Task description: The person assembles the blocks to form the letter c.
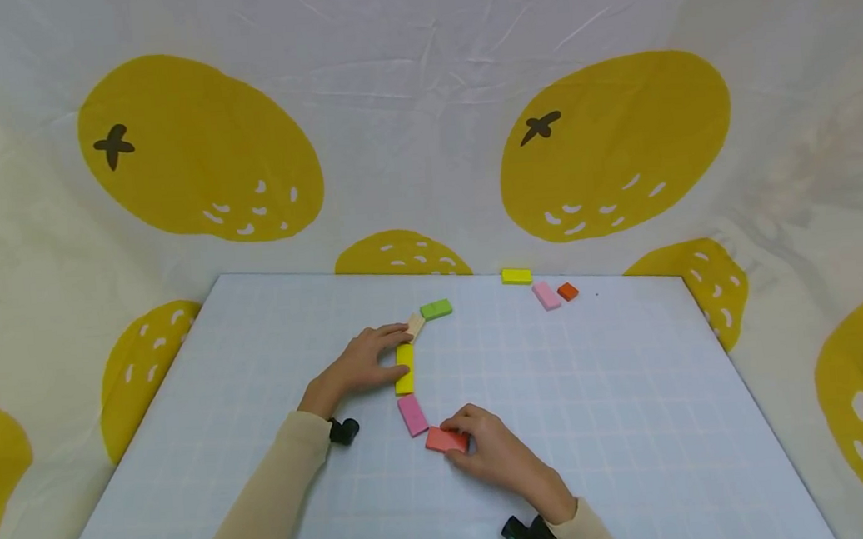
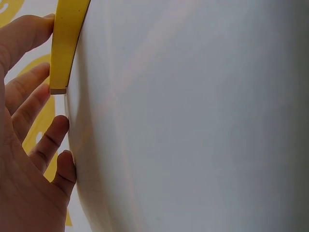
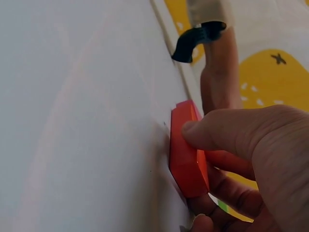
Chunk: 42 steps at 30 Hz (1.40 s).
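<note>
A curved row of flat blocks lies on the table: green (image 1: 436, 309), plain wooden (image 1: 415, 327), yellow (image 1: 405, 368), pink (image 1: 413, 415) and red (image 1: 443, 439). My left hand (image 1: 366, 360) is spread along the row's left side. Its thumb touches the yellow block (image 2: 67, 43), and its forefinger reaches the wooden one. At the near end, my right hand (image 1: 497, 451) pinches the red block (image 3: 186, 150) between thumb and fingers. In the right wrist view the thumb presses one long side of it; the fingertips behind are partly hidden.
At the table's (image 1: 600, 416) far edge lie another yellow block (image 1: 516, 276), a light pink block (image 1: 546, 296) and a small orange-red block (image 1: 567, 292). A cloth (image 1: 422, 136) printed with yellow fruit hangs behind and at the sides.
</note>
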### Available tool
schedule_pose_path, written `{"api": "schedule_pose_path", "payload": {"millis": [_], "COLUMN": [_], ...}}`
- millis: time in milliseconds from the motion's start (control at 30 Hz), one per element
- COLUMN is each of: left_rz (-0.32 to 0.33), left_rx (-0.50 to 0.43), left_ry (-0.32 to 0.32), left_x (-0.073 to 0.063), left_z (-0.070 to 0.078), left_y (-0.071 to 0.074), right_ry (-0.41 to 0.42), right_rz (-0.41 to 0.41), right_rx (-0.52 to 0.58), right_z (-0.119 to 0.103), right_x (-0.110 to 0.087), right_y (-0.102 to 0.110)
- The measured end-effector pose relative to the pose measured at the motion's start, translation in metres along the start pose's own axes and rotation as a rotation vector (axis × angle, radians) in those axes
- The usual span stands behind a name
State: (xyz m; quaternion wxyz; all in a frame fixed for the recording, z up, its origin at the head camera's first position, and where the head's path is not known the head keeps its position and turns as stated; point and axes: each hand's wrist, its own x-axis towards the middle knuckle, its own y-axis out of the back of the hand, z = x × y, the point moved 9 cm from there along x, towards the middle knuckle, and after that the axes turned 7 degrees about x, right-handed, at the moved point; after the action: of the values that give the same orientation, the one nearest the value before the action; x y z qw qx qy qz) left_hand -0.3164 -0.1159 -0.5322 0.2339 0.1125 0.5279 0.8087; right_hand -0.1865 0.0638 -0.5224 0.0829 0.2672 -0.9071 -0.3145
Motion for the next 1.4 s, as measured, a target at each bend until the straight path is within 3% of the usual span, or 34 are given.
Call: {"api": "schedule_pose_path", "payload": {"millis": [367,1133,1400], "left_rz": [-0.018,-0.025,-0.035], "left_rx": [-0.001,0.014,0.026], "left_ry": [0.029,0.023,0.031], "left_x": [0.0017,0.0004,0.0015], "left_z": [-0.0004,0.0035,0.0024], "left_y": [-0.0018,0.0002,-0.0008], "right_ry": [-0.024,-0.020,-0.036], "right_rz": [-0.009,-0.009,-0.059], "right_rx": [0.002,0.024,-0.001], "right_z": [-0.0005,0.0007,0.0027], "right_x": [0.0007,-0.0003,-0.0026], "right_y": [0.0011,0.0054,0.0083]}}
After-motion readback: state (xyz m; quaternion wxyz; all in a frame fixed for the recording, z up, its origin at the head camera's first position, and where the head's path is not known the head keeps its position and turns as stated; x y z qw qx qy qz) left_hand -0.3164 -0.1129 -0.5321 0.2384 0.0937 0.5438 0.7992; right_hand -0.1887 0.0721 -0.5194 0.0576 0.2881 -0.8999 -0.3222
